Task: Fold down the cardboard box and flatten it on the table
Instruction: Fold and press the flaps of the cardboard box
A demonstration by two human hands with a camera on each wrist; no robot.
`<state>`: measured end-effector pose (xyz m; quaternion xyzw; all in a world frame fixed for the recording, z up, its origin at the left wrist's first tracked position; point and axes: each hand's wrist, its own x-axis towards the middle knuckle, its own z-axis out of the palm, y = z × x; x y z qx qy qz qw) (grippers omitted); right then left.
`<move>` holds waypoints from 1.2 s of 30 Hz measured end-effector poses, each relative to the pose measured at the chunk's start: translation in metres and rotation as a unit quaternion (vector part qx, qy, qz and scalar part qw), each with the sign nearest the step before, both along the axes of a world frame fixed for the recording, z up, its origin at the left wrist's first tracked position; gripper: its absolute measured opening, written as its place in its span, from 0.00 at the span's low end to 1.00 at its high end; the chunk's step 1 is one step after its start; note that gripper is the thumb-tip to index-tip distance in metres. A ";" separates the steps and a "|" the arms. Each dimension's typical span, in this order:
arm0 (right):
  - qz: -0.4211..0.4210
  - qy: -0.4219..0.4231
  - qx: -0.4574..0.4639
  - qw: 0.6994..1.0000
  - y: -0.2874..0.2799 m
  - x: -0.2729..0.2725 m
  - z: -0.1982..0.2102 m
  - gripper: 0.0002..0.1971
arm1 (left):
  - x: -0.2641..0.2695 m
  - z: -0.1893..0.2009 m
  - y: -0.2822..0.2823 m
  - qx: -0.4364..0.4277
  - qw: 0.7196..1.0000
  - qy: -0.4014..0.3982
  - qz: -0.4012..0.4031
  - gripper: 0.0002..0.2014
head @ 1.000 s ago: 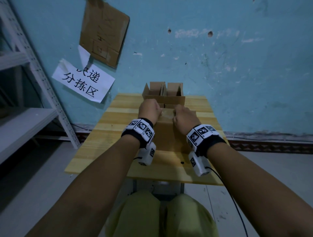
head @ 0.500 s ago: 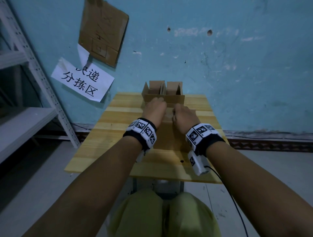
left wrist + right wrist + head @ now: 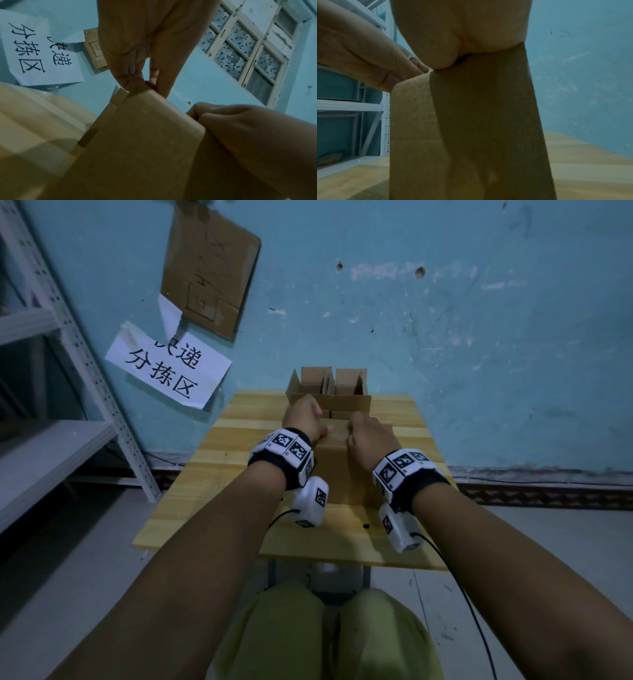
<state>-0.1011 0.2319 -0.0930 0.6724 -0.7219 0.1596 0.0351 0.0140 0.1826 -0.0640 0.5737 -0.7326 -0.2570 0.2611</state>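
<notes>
The left hand (image 3: pixel 145 44) pinches the top edge of the plain brown cardboard box (image 3: pixel 145 142), thumb on one face and fingers (image 3: pixel 130 70) pressed together on the other. The right hand (image 3: pixel 368 436) has its fingers curled over the same top edge, just beside the left hand; from the right wrist its thumb pad presses against the cardboard face. The box stands upright at the middle of the pale wooden slatted table (image 3: pixel 239 460), between the two wrists. At 12 o'clock from the hands, at the table's far edge, stand open brown cardboard cartons (image 3: pixel 329 390) with raised flaps. At 10 o'clock on the blue wall hangs a white paper sign (image 3: pixel 168 368) with black handwritten characters, legible as "递" above "分拣区"; its top corner curls over the first character. Above it hangs a brown cardboard sheet (image 3: pixel 209 268) with pen-drawn rectangles. Grey metal shelving (image 3: pixel 51 337) stands at 9 o'clock
</notes>
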 end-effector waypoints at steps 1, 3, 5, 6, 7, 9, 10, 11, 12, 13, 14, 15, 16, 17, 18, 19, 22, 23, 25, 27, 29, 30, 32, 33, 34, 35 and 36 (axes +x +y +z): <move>-0.004 -0.004 0.002 1.000 0.000 0.001 0.001 0.10 | 0.000 0.001 0.001 0.001 1.000 -0.019 0.001 0.14; -0.016 -0.019 0.012 1.000 -0.003 0.003 0.004 0.09 | -0.002 0.003 0.002 0.001 0.999 -0.049 0.003 0.06; -0.022 -0.033 0.027 0.999 -0.006 0.007 0.010 0.08 | -0.005 0.005 0.002 -0.001 0.998 -0.068 0.001 0.10; -0.024 -0.036 0.031 0.999 -0.007 0.008 0.011 0.09 | -0.005 0.006 0.003 -0.002 0.997 -0.081 -0.002 0.11; -0.025 -0.034 0.031 0.999 -0.007 0.010 0.012 0.10 | -0.005 0.007 0.004 -0.003 0.995 -0.103 -0.008 0.12; -0.034 -0.013 0.019 0.999 -0.005 0.014 0.012 0.13 | -0.006 0.007 0.006 -0.019 0.989 -0.143 -0.031 0.13; -0.037 -0.002 0.013 0.999 -0.004 0.015 0.011 0.14 | -0.006 0.007 0.008 -0.033 0.986 -0.159 -0.043 0.13; -0.037 0.006 0.009 0.999 -0.002 0.016 0.010 0.14 | -0.007 0.006 0.009 -0.046 0.983 -0.171 -0.050 0.12; -0.036 0.009 0.010 0.999 -0.001 0.017 0.010 0.15 | -0.007 0.004 0.010 -0.061 0.980 -0.181 -0.056 0.12; -0.036 0.011 0.011 0.999 0.000 0.017 0.010 0.15 | -0.008 0.003 0.010 -0.072 0.978 -0.186 -0.058 0.12; -0.036 0.012 0.011 0.999 0.000 0.017 0.010 0.15 | -0.008 0.002 0.010 -0.079 0.976 -0.194 -0.058 0.12; -0.036 0.014 0.010 0.999 0.000 0.017 0.010 0.15 | -0.008 0.002 0.010 -0.083 0.974 -0.203 -0.059 0.13; -0.037 0.014 0.010 0.999 0.000 0.017 0.010 0.15 | -0.007 0.002 0.010 -0.088 0.972 -0.210 -0.062 0.13; -0.038 0.012 0.010 0.999 0.000 0.018 0.009 0.15 | -0.006 0.002 0.010 -0.092 0.971 -0.210 -0.062 0.13; -0.038 0.012 0.010 0.999 0.000 0.018 0.009 0.15 | -0.005 0.001 0.010 -0.098 0.971 -0.209 -0.063 0.12; -0.038 0.013 0.009 0.999 0.001 0.018 0.009 0.15 | -0.005 0.003 0.010 -0.103 0.972 -0.202 -0.064 0.12; -0.044 0.024 0.006 0.999 0.001 0.019 0.008 0.15 | -0.002 0.003 0.010 -0.100 0.977 -0.171 -0.078 0.11; -0.045 0.025 0.007 0.999 0.001 0.019 0.008 0.15 | 0.000 0.003 0.010 -0.097 0.979 -0.158 -0.083 0.12; -0.047 0.022 0.011 0.999 0.000 0.020 0.008 0.15 | 0.002 0.004 0.012 -0.103 0.982 -0.128 -0.090 0.13; -0.047 0.020 0.012 0.999 -0.001 0.020 0.008 0.15 | 0.001 0.007 0.015 -0.083 0.985 -0.123 -0.087 0.14; -0.047 0.018 0.011 0.999 -0.001 0.020 0.009 0.15 | -0.003 0.007 0.014 -0.046 0.990 -0.119 -0.068 0.17; -0.047 0.019 0.010 0.999 0.000 0.020 0.009 0.15 | -0.003 0.006 0.012 -0.029 0.992 -0.108 -0.056 0.16; -0.045 0.024 0.011 0.999 0.000 0.018 0.007 0.14 | -0.003 0.006 0.007 -0.005 0.996 -0.076 -0.035 0.15; -0.043 0.025 0.014 0.999 0.000 0.018 0.007 0.14 | -0.002 0.007 0.007 0.001 0.997 -0.070 -0.029 0.13; -0.041 0.025 0.016 0.999 -0.001 0.018 0.007 0.15 | -0.001 0.008 0.006 0.006 0.997 -0.072 -0.026 0.09; -0.040 0.025 0.019 0.999 -0.002 0.018 0.007 0.15 | -0.001 0.009 0.006 0.009 0.997 -0.077 -0.024 0.05; -0.040 0.023 0.021 0.999 -0.002 0.017 0.008 0.15 | 0.000 0.011 0.008 0.014 0.996 -0.088 -0.023 0.05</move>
